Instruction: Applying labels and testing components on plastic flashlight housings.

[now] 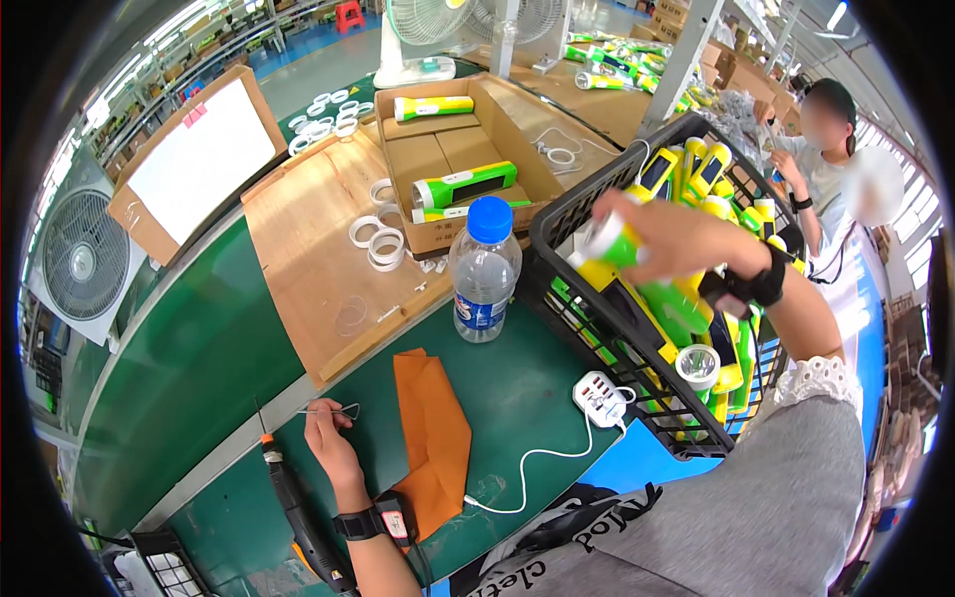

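Over the black plastic basket [542, 224], my right hand [657, 237] is closed round a green and white flashlight [619, 247]; motion blurs both. Below that hand lie several yellow and green flashlights, one with a clear round lens [697, 367]. On the left, my left hand [333, 443] is over the green table [537, 398], its fingers pinched on a thin bent metal tool [345, 410], whose exact kind I cannot make out. Beside that hand rests a black and orange electric screwdriver [300, 512]. An orange-brown cloth [430, 428] lies to the hand's right.
A clear bottle [484, 279] with a blue cap stands mid-table. Behind it a cardboard box [423, 234] holds several flashlights. White rings [385, 249] lie on a wooden board [308, 289]. A white charger hub [601, 399] trails a cable. Another person [811, 149] is at the far right.
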{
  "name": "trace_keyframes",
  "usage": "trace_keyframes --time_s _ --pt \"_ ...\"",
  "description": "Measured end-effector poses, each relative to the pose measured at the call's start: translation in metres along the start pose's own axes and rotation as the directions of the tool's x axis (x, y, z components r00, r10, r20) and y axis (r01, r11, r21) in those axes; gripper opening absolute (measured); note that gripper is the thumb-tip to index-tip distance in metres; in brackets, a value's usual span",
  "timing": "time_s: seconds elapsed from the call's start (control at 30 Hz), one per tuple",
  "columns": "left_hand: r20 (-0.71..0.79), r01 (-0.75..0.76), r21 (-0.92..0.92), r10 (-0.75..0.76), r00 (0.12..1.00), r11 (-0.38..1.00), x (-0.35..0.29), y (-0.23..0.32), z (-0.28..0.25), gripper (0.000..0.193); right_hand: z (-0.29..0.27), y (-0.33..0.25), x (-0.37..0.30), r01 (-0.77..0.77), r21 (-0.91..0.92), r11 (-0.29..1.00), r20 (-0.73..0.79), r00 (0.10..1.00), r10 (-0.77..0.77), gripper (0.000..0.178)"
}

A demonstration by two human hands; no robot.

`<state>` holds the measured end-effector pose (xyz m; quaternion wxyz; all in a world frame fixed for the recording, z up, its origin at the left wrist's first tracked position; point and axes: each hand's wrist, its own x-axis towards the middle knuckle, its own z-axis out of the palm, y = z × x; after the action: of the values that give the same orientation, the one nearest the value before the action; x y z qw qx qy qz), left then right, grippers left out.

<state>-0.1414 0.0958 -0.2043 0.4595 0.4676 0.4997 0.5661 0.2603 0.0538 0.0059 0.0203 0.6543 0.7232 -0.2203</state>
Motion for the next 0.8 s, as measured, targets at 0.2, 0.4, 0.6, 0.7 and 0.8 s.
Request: trace_keyframes --time_s 0.2,0.4,0.6,0.7,0.8 --pt "0.012 -0.010 -0.003 0.010 1.000 1.000 0.003 0.001 -0.001 0.026 -0.038 0.055 0.009 0.012 -0.168 0.986 -0.048 0.999 -0.020 0.061" --pt "0.027 0.001 0.034 -0.002 1.000 0.999 0.008 -0.001 0.003 0.027 -0.017 0.093 0.033 0.145 -0.229 0.962 0.078 0.988 -0.130 0.061" --pt "0.037 -0.036 0.072 0.033 0.999 0.997 0.007 0.002 0.002 0.028 -0.032 0.077 0.071 0.083 -0.258 0.963 0.208 0.978 -0.029 0.047" --pt "0.045 -0.048 0.051 0.046 0.998 0.998 0.008 0.004 0.005 0.027 -0.083 0.057 0.115 0.153 -0.347 0.925 0.136 0.984 -0.112 0.033" --pt "0.024 -0.069 0.046 0.068 0.997 0.997 0.007 0.007 -0.001 0.026 -0.119 0.020 0.190 0.111 -0.146 0.983 -0.030 0.993 -0.117 0.031"
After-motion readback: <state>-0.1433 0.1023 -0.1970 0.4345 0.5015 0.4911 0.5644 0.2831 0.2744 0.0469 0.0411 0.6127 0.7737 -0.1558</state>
